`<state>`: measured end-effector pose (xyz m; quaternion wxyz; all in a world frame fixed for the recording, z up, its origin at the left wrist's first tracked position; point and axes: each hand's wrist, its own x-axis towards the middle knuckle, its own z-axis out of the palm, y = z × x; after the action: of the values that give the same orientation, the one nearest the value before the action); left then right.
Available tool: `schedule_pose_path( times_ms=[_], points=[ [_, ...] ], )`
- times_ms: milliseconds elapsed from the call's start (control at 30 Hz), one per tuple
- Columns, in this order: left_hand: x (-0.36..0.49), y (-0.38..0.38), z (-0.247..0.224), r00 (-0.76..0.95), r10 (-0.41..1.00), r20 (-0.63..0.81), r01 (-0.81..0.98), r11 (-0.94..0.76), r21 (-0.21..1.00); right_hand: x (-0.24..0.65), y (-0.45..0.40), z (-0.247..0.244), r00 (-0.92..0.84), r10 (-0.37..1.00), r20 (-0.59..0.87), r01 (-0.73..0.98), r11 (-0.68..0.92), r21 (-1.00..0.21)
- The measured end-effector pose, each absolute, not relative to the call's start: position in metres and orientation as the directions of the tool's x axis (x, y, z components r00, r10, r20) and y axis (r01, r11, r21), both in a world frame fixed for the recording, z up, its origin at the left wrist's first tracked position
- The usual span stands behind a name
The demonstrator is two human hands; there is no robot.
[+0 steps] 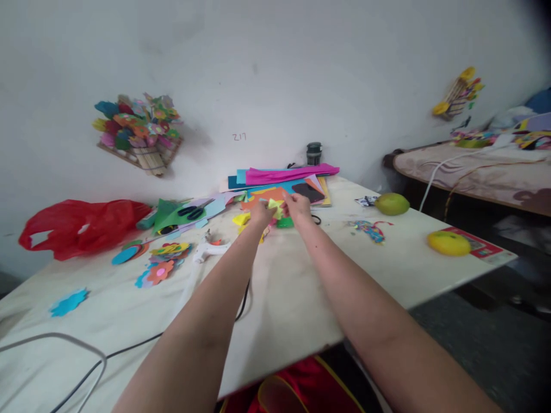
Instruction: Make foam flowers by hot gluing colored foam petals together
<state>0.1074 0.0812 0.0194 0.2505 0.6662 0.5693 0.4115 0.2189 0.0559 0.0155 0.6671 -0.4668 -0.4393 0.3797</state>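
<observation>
A small pale-yellow paper piece [274,209] is pinched between my two hands over the far middle of the table. My left hand [262,213] grips its left side, and the fingers of my right hand [298,207] close on its right side. Its exact shape is too small to make out. More yellow paper [241,219] lies just left of my left hand. A green item [284,222] sits below the hands. Behind them is an orange sheet [269,196], with a dark phone [308,193] on the sheets to the right.
At left on the table [275,321] are a white glue gun [210,250] with its cord, flower cutouts [161,271], black scissors [196,210] and a red plastic bag [86,226]. Colourful bits [371,230], a green mango [392,203] and a yellow mango [449,243] lie right.
</observation>
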Motion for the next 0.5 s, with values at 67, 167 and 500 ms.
schedule_pose_path(
  times_ms=[67, 167, 500],
  points=[
    [0.105, 0.083, 0.023, -0.089, 0.953, 0.291, 0.663, -0.161, 0.731, 0.217, 0.056, 0.011, 0.296, 0.932, 0.211, -0.073, 0.242, -0.968],
    [0.091, 0.082, 0.028, -0.199, 0.927, 0.317, 0.65, -0.117, 0.751, 0.216, 0.057, 0.008, 0.276, 0.943, 0.187, -0.08, 0.217, -0.973],
    [0.03, 0.024, 0.042, -0.205, 0.953, 0.224, 0.042, -0.22, 0.975, 0.208, 0.042, 0.015, 0.049, 0.992, 0.112, -0.3, 0.122, -0.946]
  ],
)
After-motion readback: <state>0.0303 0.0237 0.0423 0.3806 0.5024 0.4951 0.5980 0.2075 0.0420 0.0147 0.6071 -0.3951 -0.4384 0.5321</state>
